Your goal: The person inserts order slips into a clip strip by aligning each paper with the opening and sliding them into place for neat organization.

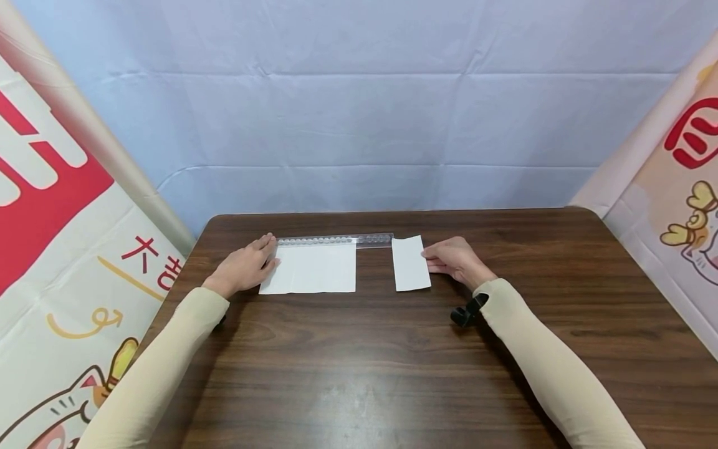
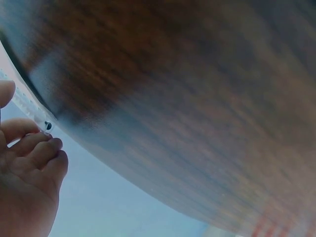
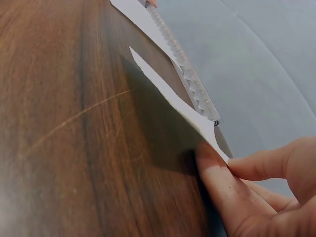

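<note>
My left hand (image 1: pixel 245 265) rests on the left end of a clear plastic ruler (image 1: pixel 374 239), with the thumb over the left edge of a larger white paper sheet (image 1: pixel 316 268). The ruler lies along the sheet's top edge and sticks out past it to the right. My right hand (image 1: pixel 455 259) pinches the right edge of a small white paper piece (image 1: pixel 411 265) between thumb and fingers. In the right wrist view this paper piece (image 3: pixel 170 96) is tilted, its near edge raised over its own shadow. A gap of bare wood separates it from the larger sheet.
The brown wooden table (image 1: pixel 348 362) has rounded back corners. A pale blue cloth backdrop (image 1: pixel 359 125) hangs behind it, and printed banners stand at the left (image 1: pixel 84 249) and right (image 1: pixel 673 206). A black strap (image 1: pixel 470 310) hangs at the right wrist.
</note>
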`<state>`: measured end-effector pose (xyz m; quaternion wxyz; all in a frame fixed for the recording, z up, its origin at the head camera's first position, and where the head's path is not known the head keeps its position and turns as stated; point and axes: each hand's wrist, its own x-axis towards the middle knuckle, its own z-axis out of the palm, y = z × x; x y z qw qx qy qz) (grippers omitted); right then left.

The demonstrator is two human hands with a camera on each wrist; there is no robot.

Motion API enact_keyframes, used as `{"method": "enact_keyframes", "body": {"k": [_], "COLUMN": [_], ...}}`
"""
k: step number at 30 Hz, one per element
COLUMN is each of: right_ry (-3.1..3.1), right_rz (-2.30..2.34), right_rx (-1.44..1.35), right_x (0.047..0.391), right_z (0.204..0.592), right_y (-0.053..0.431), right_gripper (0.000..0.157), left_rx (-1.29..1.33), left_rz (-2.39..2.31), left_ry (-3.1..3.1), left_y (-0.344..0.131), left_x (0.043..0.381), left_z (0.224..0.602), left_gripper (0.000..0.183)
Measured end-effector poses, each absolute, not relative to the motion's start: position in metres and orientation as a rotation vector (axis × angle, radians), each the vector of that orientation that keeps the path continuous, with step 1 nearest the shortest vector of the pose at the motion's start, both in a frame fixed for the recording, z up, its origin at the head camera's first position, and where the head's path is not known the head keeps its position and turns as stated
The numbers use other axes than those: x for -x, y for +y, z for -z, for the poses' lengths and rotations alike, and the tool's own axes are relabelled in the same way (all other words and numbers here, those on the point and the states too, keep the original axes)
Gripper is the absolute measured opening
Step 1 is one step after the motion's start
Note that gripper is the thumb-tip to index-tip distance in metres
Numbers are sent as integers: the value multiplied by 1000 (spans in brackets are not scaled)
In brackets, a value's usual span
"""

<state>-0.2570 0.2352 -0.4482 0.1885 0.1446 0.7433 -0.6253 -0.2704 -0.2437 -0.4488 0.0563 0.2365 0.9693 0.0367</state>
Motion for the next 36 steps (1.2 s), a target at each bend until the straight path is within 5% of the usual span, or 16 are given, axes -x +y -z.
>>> {"method": "enact_keyframes", "body": {"k": [36], "right_ry": [2104], "right_rz": [1763], "right_rx": [-402], "right_x": [258], "right_z": [448], "right_y": [229], "right_gripper": [45], "left_rx": [-724], "left_rz": [-105], "left_ry": [2935], "left_y": [-242], "left_x": [270], "left_z": [448], "left_gripper": [66]}}
